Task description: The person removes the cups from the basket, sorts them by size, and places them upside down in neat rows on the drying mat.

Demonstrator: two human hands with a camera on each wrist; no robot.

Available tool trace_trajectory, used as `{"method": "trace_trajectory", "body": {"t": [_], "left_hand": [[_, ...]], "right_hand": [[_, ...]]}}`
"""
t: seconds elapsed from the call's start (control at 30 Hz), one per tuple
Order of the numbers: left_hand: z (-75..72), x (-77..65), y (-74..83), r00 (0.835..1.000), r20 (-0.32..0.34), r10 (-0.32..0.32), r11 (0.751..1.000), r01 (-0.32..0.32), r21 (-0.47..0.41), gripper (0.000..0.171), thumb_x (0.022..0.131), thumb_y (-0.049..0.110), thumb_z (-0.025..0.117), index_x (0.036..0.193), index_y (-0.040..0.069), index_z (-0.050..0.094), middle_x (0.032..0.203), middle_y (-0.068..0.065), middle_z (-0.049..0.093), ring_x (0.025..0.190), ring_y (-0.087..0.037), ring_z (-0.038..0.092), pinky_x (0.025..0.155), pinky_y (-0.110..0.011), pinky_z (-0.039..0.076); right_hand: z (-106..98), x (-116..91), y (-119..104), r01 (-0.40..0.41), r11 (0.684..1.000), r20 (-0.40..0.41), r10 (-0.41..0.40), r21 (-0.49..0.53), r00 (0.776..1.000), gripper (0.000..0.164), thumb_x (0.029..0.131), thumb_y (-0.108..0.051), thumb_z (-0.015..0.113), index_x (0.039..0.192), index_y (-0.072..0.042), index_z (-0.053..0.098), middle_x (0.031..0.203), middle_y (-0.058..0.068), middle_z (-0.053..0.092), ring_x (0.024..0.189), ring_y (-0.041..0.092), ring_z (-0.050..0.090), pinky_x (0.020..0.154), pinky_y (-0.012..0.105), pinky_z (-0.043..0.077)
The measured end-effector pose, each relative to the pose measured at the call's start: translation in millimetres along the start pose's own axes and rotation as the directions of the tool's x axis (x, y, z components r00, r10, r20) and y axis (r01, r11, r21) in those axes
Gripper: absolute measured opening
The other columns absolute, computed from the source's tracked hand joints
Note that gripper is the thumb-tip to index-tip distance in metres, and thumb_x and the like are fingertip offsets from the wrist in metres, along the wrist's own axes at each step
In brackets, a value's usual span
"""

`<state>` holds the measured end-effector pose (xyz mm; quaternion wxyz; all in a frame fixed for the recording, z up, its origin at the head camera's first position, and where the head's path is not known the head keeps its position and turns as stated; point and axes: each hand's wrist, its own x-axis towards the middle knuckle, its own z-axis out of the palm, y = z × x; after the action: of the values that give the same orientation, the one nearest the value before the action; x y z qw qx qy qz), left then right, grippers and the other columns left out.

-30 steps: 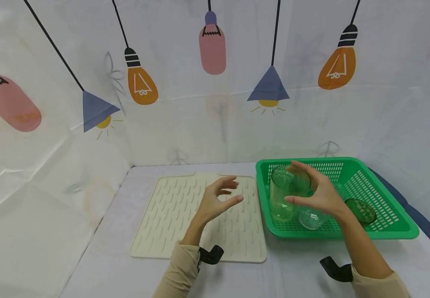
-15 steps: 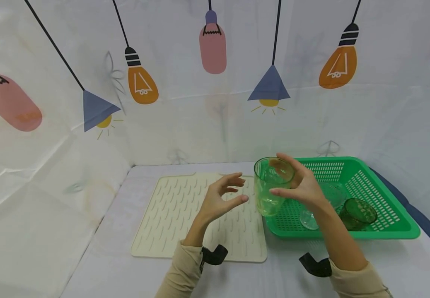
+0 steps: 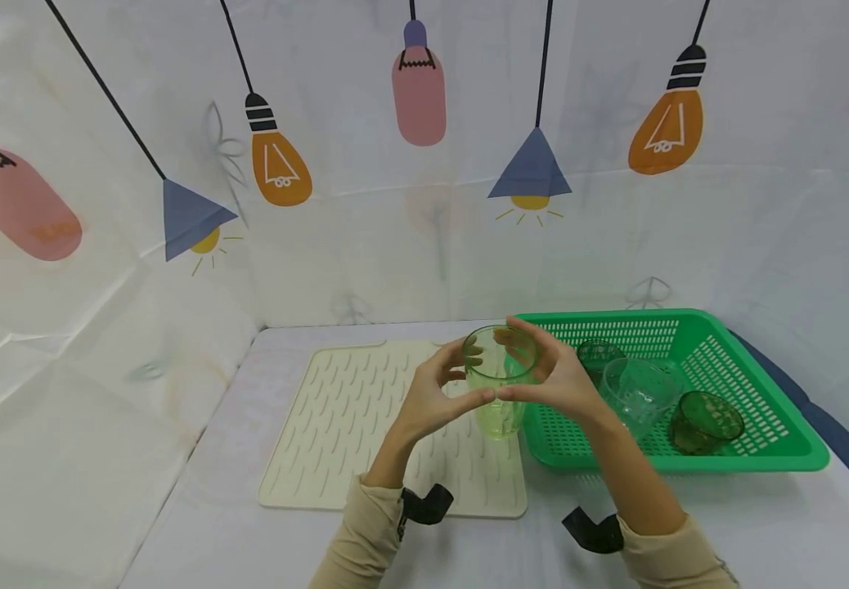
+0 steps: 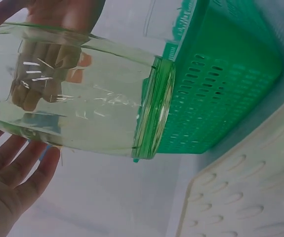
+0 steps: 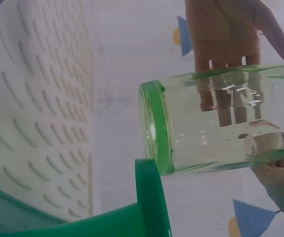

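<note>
A tall, pale-green drinking glass (image 3: 500, 421) is held upright above the right edge of a cream ridged mat (image 3: 336, 442), beside the basket. My left hand (image 3: 428, 393) curls round its left side, while my right hand (image 3: 560, 380) grips the right side. Both thumbs come together at the front, and fingers show through the wall. Seen from the left wrist, the glass (image 4: 102, 108) lies between both hands, its thick base pointing right. The right wrist view also has the glass (image 5: 196, 123), with fingers behind it.
A green perforated basket (image 3: 675, 465) stands on the right of the white-covered table. Inside are a clear glass (image 3: 638, 393), a dark green glass (image 3: 706, 423) and another dark one (image 3: 599, 356) at the back. A patterned sheet hangs behind.
My right hand has lifted the pale-green glass out of the basket and carried it left. My left hand, formerly holding nothing, now holds its other side.
</note>
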<state>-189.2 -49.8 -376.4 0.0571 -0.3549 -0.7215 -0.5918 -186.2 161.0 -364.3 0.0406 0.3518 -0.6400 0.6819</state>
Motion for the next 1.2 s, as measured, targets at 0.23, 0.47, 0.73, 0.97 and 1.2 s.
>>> {"method": "trace_trajectory", "body": {"t": [0.23,0.47,0.73,0.97,1.2], "left_hand": [[-0.9,-1.8,2.2,0.999,0.003,-0.053,0.999,0.053,-0.013,0.081,0.080,0.044,0.072,0.142,0.005,0.037,0.129,-0.016,0.055,0.120,-0.027,0.052,0.094,-0.037,0.047],[-3.2,1.2,2.0,0.998,0.056,-0.007,0.993,0.014,-0.120,0.081,0.082,0.029,0.074,0.140,-0.008,0.032,0.131,-0.027,0.048,0.122,-0.044,0.046,0.094,-0.047,0.047],[-4.0,5.7,7.5,0.996,0.091,-0.007,0.988,0.021,-0.154,0.085,0.079,0.037,0.075,0.140,-0.004,0.032,0.131,-0.026,0.048,0.120,-0.041,0.048,0.095,-0.050,0.046],[-3.1,7.3,9.7,0.995,0.103,-0.016,0.993,0.028,-0.117,0.089,0.075,0.045,0.075,0.138,-0.003,0.034,0.129,-0.023,0.049,0.116,-0.035,0.052,0.096,-0.037,0.048],[-4.6,6.5,12.1,0.994,0.105,-0.022,0.994,0.033,-0.103,0.081,0.074,0.020,0.079,0.137,-0.003,0.035,0.128,-0.025,0.050,0.116,-0.029,0.054,0.098,-0.040,0.046]], "right_hand": [[8.1,1.2,1.8,0.014,1.000,0.028,-0.014,0.005,0.999,0.086,0.077,-0.004,0.076,0.144,0.010,0.023,0.138,0.004,0.047,0.129,0.008,0.043,0.105,0.023,0.037],[11.2,-0.6,1.8,-0.022,1.000,0.046,0.022,-0.013,0.999,0.089,0.082,-0.017,0.073,0.146,0.008,0.017,0.151,0.017,0.026,0.133,0.002,0.033,0.091,0.018,0.048],[9.7,-0.5,1.6,-0.002,1.000,0.105,0.003,-0.005,0.994,0.085,0.086,-0.017,0.069,0.148,0.005,0.014,0.150,0.027,0.024,0.136,0.008,0.032,0.100,0.022,0.042],[4.9,-1.3,0.4,0.030,1.000,0.190,-0.031,0.009,0.981,0.084,0.089,-0.022,0.066,0.148,0.005,0.012,0.152,0.027,0.017,0.141,0.015,0.024,0.106,0.022,0.036],[3.0,-4.6,-3.6,-0.021,0.999,0.167,0.028,-0.046,0.986,0.081,0.088,-0.015,0.067,0.146,0.009,0.015,0.149,0.033,0.018,0.136,0.008,0.031,0.098,0.021,0.044]]}}
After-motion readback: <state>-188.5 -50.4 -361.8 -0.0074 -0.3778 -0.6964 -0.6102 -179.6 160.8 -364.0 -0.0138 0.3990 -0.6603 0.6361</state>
